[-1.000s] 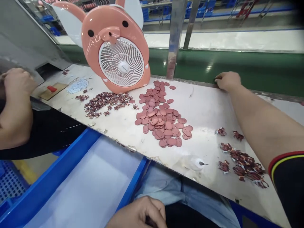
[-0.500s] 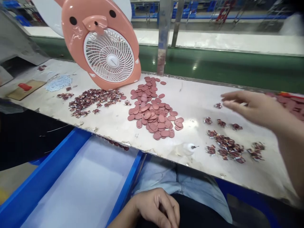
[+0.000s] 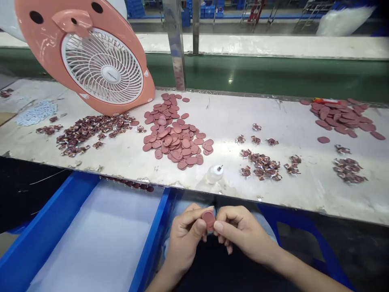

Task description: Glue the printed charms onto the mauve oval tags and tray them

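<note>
Fingers [image 3: 198, 229] partly cover the disc [image 3: 208, 219]; the top edge crops the fan [image 3: 101, 67].

a metal post [image 3: 174, 48] stands before a glossy green surface [image 3: 288, 77]. blue crates [image 3: 209, 10] sit farther back.

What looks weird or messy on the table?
The table's front edge looks chipped and ragged, as if worn. Also, one reddish oval lies just apart from the right-hand pile, like a stray.

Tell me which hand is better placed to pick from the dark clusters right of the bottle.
Probably the right hand: it is nearer those dark clusters. The left hand lies farther off, and both touch the reddish disc.
</note>
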